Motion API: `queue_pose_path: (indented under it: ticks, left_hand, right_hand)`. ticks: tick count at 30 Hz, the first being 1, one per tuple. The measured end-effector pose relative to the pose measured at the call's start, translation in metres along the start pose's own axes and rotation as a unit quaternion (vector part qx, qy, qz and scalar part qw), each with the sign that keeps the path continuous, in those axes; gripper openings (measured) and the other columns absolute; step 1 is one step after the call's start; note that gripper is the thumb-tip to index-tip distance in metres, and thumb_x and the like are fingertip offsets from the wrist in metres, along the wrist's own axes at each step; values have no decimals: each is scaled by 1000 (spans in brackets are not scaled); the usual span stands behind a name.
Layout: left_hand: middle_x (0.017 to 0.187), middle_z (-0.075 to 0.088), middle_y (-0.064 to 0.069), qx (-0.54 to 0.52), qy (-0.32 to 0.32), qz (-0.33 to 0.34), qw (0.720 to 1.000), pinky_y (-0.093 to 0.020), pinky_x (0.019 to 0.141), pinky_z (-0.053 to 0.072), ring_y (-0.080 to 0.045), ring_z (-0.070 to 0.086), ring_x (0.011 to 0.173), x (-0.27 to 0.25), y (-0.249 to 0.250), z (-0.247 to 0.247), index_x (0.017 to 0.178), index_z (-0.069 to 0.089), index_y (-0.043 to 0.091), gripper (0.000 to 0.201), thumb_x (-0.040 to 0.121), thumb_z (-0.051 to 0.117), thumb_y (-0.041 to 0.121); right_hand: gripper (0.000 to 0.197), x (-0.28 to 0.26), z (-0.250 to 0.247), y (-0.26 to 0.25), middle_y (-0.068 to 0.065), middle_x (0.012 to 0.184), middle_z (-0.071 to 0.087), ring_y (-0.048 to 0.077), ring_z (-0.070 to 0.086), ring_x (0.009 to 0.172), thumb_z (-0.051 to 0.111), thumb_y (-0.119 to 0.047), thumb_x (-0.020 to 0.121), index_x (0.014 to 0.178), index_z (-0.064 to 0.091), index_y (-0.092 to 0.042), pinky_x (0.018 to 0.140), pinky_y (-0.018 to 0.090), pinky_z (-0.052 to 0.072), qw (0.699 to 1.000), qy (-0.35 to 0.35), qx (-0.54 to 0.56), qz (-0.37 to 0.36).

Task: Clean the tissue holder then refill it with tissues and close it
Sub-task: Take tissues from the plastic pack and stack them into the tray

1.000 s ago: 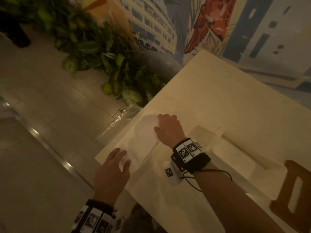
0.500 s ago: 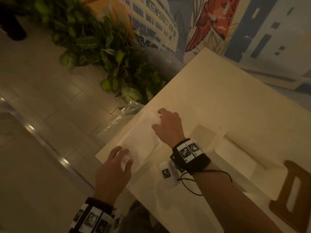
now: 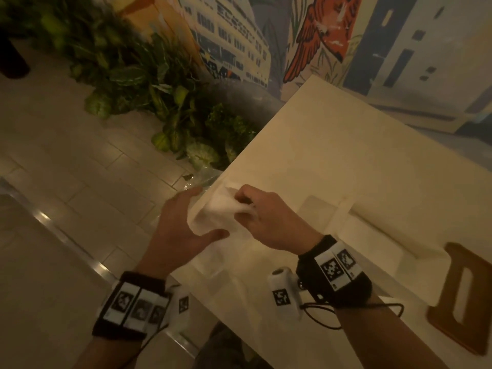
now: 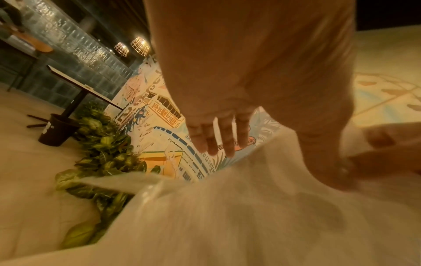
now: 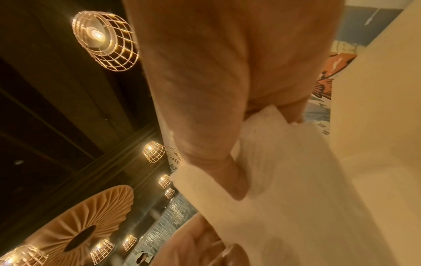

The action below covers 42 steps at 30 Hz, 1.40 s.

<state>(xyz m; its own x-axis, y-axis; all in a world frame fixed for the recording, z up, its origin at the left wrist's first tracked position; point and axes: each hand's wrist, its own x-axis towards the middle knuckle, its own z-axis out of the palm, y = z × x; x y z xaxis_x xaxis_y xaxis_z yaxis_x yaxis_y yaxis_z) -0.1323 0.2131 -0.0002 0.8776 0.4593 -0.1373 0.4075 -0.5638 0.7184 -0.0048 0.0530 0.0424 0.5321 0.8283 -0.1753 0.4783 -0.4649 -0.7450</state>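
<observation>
Over the smooth, pale desk (image 3: 346, 161) corner, the right hand (image 3: 269, 219) pinches a soft, crumpled white cloth (image 3: 215, 214) in curled fingers. The left hand (image 3: 178, 233), fingers straight, cradles its lower fold.

A black left wristband (image 3: 130, 307) and right wristband (image 3: 335, 270) are worn, each faced with white panels bearing square black-and-white markers. A white camera pod (image 3: 283, 294) — also marked — is fixed beside each, and a thin black cable (image 3: 386, 304) is looped off the right one.
</observation>
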Motion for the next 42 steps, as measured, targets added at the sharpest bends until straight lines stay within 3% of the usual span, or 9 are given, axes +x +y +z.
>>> queue_pose_path:
  ticks: [5,11,17,21,24,28,30,33,42]
  left_hand:
    - [98,70,15,-43,-137,62,988,-30,75,53,-1,64,87,31,7,-9,107,67,32,52,61,79,52]
    - [86,70,26,-42,-164,126,978,-9,62,47,3,67,77,29,16,-5,95,67,40,31,71,83,27]
    - [82,72,12,-38,-193,98,976,-27,62,54,-5,67,71,33,13,-2,96,71,31,41,63,75,55]
    - [82,72,16,-14,-253,54,966,-30,65,57,0,68,71,37,11,-4,91,72,32,34,63,82,47]
    - [79,66,34,-68,-255,36,964,-15,59,54,10,64,72,34,26,-3,75,71,39,19,64,83,30]
    - [93,76,-7,-239,-256,-28,936,-41,75,59,-24,72,87,35,48,21,94,73,9,42,59,89,26]
    - [105,72,-17,-345,-252,-91,900,-44,81,57,-32,70,97,33,65,46,106,70,5,51,63,85,29]
    - [109,72,-11,-387,-275,-121,872,-41,81,57,-28,69,100,25,107,83,114,65,8,34,83,68,19]
    - [104,72,-4,-304,-278,-70,908,-35,71,57,-24,68,95,36,194,173,111,66,15,28,84,70,19]
  right_hand:
    - [31,-15,-2,-1,4,110,64,15,59,97,71,-15,86,114,60,-11,87,27,50,997,60,-14,-45]
    - [94,-16,-6,4,2,140,40,19,38,123,83,-47,66,142,35,-17,103,31,36,993,107,-45,1]
    - [24,-14,-14,7,4,96,67,16,60,84,72,-22,84,104,67,-9,76,32,50,1000,25,9,5]
    - [21,-34,-25,23,3,100,67,18,61,90,66,-24,90,105,64,-11,81,34,51,993,77,57,62]
    - [22,-60,-33,38,-3,105,66,13,61,95,64,-27,91,110,63,-17,85,31,51,977,130,108,129]
    - [19,-107,-36,58,-20,97,61,-8,58,86,67,-27,90,107,58,-29,76,8,47,940,229,171,187]
    - [20,-131,-36,69,-19,98,64,-7,62,89,69,-27,88,105,59,-33,75,9,50,898,291,242,223]
    - [23,-163,-39,84,-7,105,69,9,67,96,70,-26,87,107,62,-31,81,30,57,827,366,334,264]
    - [36,-231,-70,140,-2,113,65,15,63,101,68,-25,89,122,56,-21,75,32,55,727,454,385,341]
